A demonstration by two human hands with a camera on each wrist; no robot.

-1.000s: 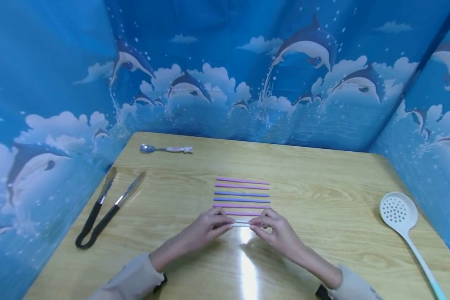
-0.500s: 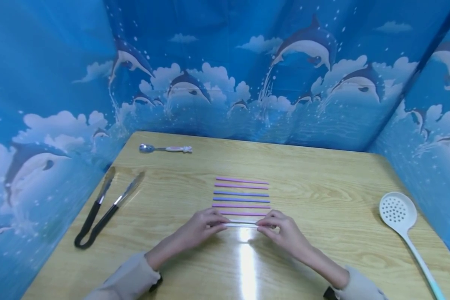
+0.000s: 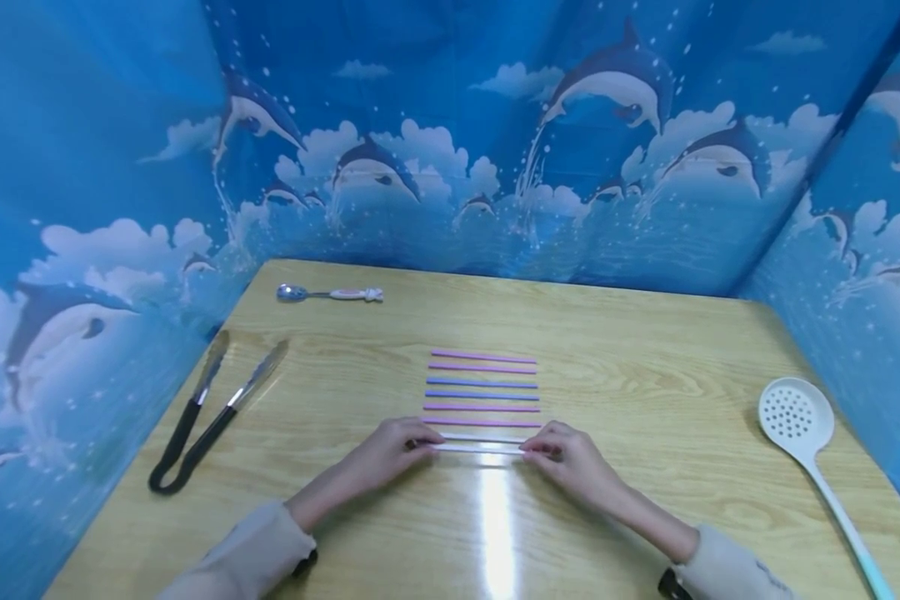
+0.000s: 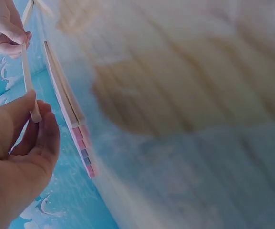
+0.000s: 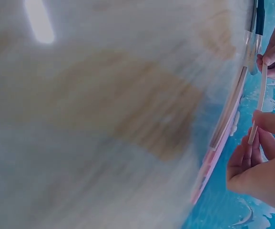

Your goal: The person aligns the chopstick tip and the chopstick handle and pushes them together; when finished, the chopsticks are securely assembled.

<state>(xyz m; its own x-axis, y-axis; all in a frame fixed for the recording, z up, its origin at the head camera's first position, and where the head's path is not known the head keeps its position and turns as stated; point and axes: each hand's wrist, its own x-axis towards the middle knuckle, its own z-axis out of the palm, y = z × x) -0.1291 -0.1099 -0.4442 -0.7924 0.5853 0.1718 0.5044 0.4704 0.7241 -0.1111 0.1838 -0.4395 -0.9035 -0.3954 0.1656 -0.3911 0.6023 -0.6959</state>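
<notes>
A thin white stick (image 3: 480, 450) spans the gap between my two hands. My left hand (image 3: 390, 454) pinches its left end between thumb and fingers, and my right hand (image 3: 573, 462) pinches the right end. In the left wrist view the held stick (image 4: 26, 71) is raised off the tabletop. Just beyond it, a second white stick (image 3: 483, 438) lies on the table, parallel to it. Farther back, a row of sticks lies side by side: two pink ones nearest, with a pink stick (image 3: 480, 423) in front, then two blue, including a blue stick (image 3: 482, 396), then two more pink.
Black-handled metal tongs (image 3: 195, 425) lie spread at the left of the wooden table (image 3: 645, 350). A spoon with a pink and white handle (image 3: 345, 294) rests at the back left. A white slotted skimmer (image 3: 813, 454) lies at the right. Dolphin-printed curtains (image 3: 450, 167) surround the table.
My hands have slid apart along the white stick, left hand to the left and right hand to the right, so more of it shows between them. The other sticks and utensils stay put.
</notes>
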